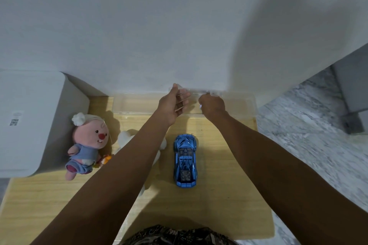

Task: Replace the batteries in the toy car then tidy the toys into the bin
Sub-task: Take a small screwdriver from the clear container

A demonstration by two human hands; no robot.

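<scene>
A shiny blue toy car (185,160) stands on its wheels on the wooden table (229,195), nose pointing away from me. A clear plastic bin (139,103) lies along the wall at the table's far edge. My left hand (174,104) reaches over the bin's middle and holds a raised clear plastic edge between thumb and fingers. My right hand (212,105) is curled just to its right, gripping the same clear edge near the wall. Both hands are well beyond the car. No batteries are visible.
A pink plush doll (87,143) in blue clothes lies at the left of the table. A white plush toy (125,137) is mostly hidden under my left forearm. A white box (29,121) stands at the far left. Marble floor (308,135) lies to the right.
</scene>
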